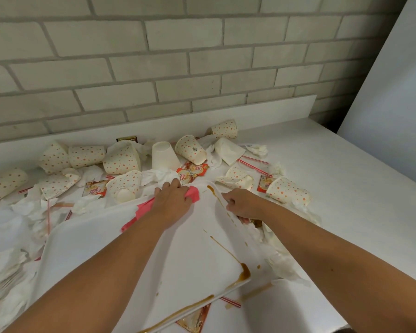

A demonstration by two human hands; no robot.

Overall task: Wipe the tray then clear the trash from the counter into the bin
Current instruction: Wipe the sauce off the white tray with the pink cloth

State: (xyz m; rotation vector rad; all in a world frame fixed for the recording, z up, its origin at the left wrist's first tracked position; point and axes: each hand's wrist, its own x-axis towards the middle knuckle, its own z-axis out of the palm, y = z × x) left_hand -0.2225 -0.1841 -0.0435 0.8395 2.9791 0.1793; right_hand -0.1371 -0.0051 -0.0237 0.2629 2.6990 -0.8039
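Note:
A white tray lies tilted on the white counter, with brown liquid streaks along its right side and a pool at its near right corner. My left hand grips a pink cloth at the tray's far corner. On the tray's right rim, my right hand curls its fingers round the edge. Spotted paper cups, crumpled tissues, red sachets and striped straws litter the counter around the tray. No bin is in view.
A grey brick wall backs the counter behind a low white upstand. A white panel rises at the right. Bare counter lies at the right. More tissues pile at the left edge. A sachet lies under the tray's near edge.

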